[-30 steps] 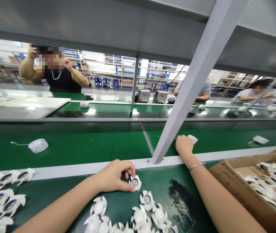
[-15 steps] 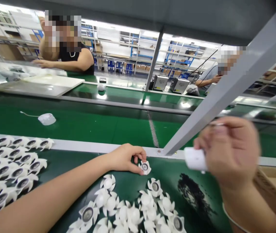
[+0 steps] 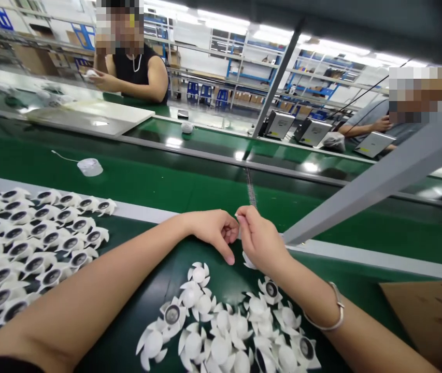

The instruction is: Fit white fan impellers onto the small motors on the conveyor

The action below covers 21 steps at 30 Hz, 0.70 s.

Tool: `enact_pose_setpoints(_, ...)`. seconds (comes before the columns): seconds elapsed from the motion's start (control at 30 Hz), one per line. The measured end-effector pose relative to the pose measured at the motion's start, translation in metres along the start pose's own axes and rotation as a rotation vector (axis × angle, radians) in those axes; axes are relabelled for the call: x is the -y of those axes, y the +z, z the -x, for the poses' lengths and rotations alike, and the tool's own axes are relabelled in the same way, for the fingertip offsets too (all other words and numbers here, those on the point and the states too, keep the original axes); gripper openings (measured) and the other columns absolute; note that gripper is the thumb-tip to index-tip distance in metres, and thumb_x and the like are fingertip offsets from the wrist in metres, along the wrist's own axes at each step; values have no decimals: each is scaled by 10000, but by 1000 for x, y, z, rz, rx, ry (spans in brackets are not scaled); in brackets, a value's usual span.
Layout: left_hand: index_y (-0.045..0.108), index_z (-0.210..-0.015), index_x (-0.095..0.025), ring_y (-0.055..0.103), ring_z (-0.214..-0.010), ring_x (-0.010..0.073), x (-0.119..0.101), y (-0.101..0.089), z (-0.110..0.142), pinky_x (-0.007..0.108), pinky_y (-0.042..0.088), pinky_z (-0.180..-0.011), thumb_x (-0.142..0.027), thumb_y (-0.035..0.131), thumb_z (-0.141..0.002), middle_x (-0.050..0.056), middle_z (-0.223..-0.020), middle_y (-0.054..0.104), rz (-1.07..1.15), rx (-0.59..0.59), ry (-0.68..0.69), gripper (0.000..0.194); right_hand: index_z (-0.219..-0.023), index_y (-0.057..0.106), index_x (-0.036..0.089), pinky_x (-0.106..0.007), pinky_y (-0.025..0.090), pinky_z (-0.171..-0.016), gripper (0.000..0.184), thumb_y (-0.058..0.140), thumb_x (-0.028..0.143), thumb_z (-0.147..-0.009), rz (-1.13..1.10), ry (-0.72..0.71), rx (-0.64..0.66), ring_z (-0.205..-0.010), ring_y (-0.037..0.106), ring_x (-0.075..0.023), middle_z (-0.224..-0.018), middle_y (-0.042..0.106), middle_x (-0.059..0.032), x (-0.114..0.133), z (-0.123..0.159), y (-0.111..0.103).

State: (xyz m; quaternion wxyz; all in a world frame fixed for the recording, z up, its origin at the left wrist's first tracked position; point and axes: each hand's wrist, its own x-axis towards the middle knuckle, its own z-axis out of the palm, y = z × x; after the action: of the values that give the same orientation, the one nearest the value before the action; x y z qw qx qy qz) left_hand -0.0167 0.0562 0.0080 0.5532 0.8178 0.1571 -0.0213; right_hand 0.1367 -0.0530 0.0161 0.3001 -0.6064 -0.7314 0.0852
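My left hand [image 3: 216,233] hovers over the green bench with its fingers half curled and its thumb apart; I see nothing gripped in it. Close against its fingertips, my right hand [image 3: 263,242] is closed, its back towards me. A white sliver shows at the right fingertips, probably the white plastic part seen there earlier; most of it is hidden. Under the right hand a white fan impeller [image 3: 248,260] shows only some blades. Nearer me lies a loose heap of white fan impellers [image 3: 221,347], several with dark round hubs facing up.
Rows of impellers [image 3: 36,228] cover the bench at left. A cardboard box [image 3: 418,305] stands at right, near a slanting grey post [image 3: 360,191]. A clear round part with a wire [image 3: 90,167] lies on the green belt [image 3: 189,181]. Two people sit across the line.
My right hand has come left and down from the post to beside my left hand. My left fingers have come away from the impeller. The view has shifted rightward.
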Motion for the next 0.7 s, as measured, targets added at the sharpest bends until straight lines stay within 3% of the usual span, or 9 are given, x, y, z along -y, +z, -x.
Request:
enact_pose_setpoints(0.23, 581, -618, -173, 509, -559, 121, -2, -2, -3, 261, 365, -538, -542, 848, -555, -29, -613, 574, -212, -18, -67, 460, -1050, 486, 200, -274, 365, -618, 189, 314, 269, -1012, 93, 121, 190, -724, 621, -201, -856, 671, -59, -1, -4, 15)
enact_pose_setpoints(0.37, 602, -611, -184, 527, -518, 150, -22, -11, 12, 282, 377, -538, -518, 816, -595, -9, -554, 592, -438, 93, -317, 397, -1026, 493, 195, -277, 291, -586, 194, 305, 238, -1017, 179, 162, 248, -680, 576, -193, -816, 652, -62, 1, -9, 17)
enact_pose_setpoints(0.5, 633, -617, -178, 580, -540, 187, -54, -11, 34, 303, 419, -556, -588, 785, -581, 35, -604, 664, -546, 198, -573, 438, -985, 514, 193, -290, 255, -569, 178, 340, 228, -1002, 202, 178, 220, -633, 536, -188, -775, 638, -61, 1, -5, 22)
enact_pose_setpoints(0.63, 656, -641, -166, 604, -563, 196, -71, 5, 39, 302, 421, -551, -552, 810, -556, 64, -711, 719, -689, 284, -641, 424, -936, 539, 199, -284, 324, -578, 180, 371, 240, -988, 148, 142, 142, -631, 550, -182, -742, 629, -39, -5, -14, 26)
enact_pose_setpoints(0.7, 673, -668, -163, 609, -581, 208, -71, 10, 36, 309, 416, -543, -517, 831, -547, 72, -746, 727, -767, 309, -637, 407, -1035, 539, 187, -289, 407, -668, 198, 371, 283, -993, 118, 119, 51, -772, 598, -196, -877, 654, -68, -9, -28, 21)
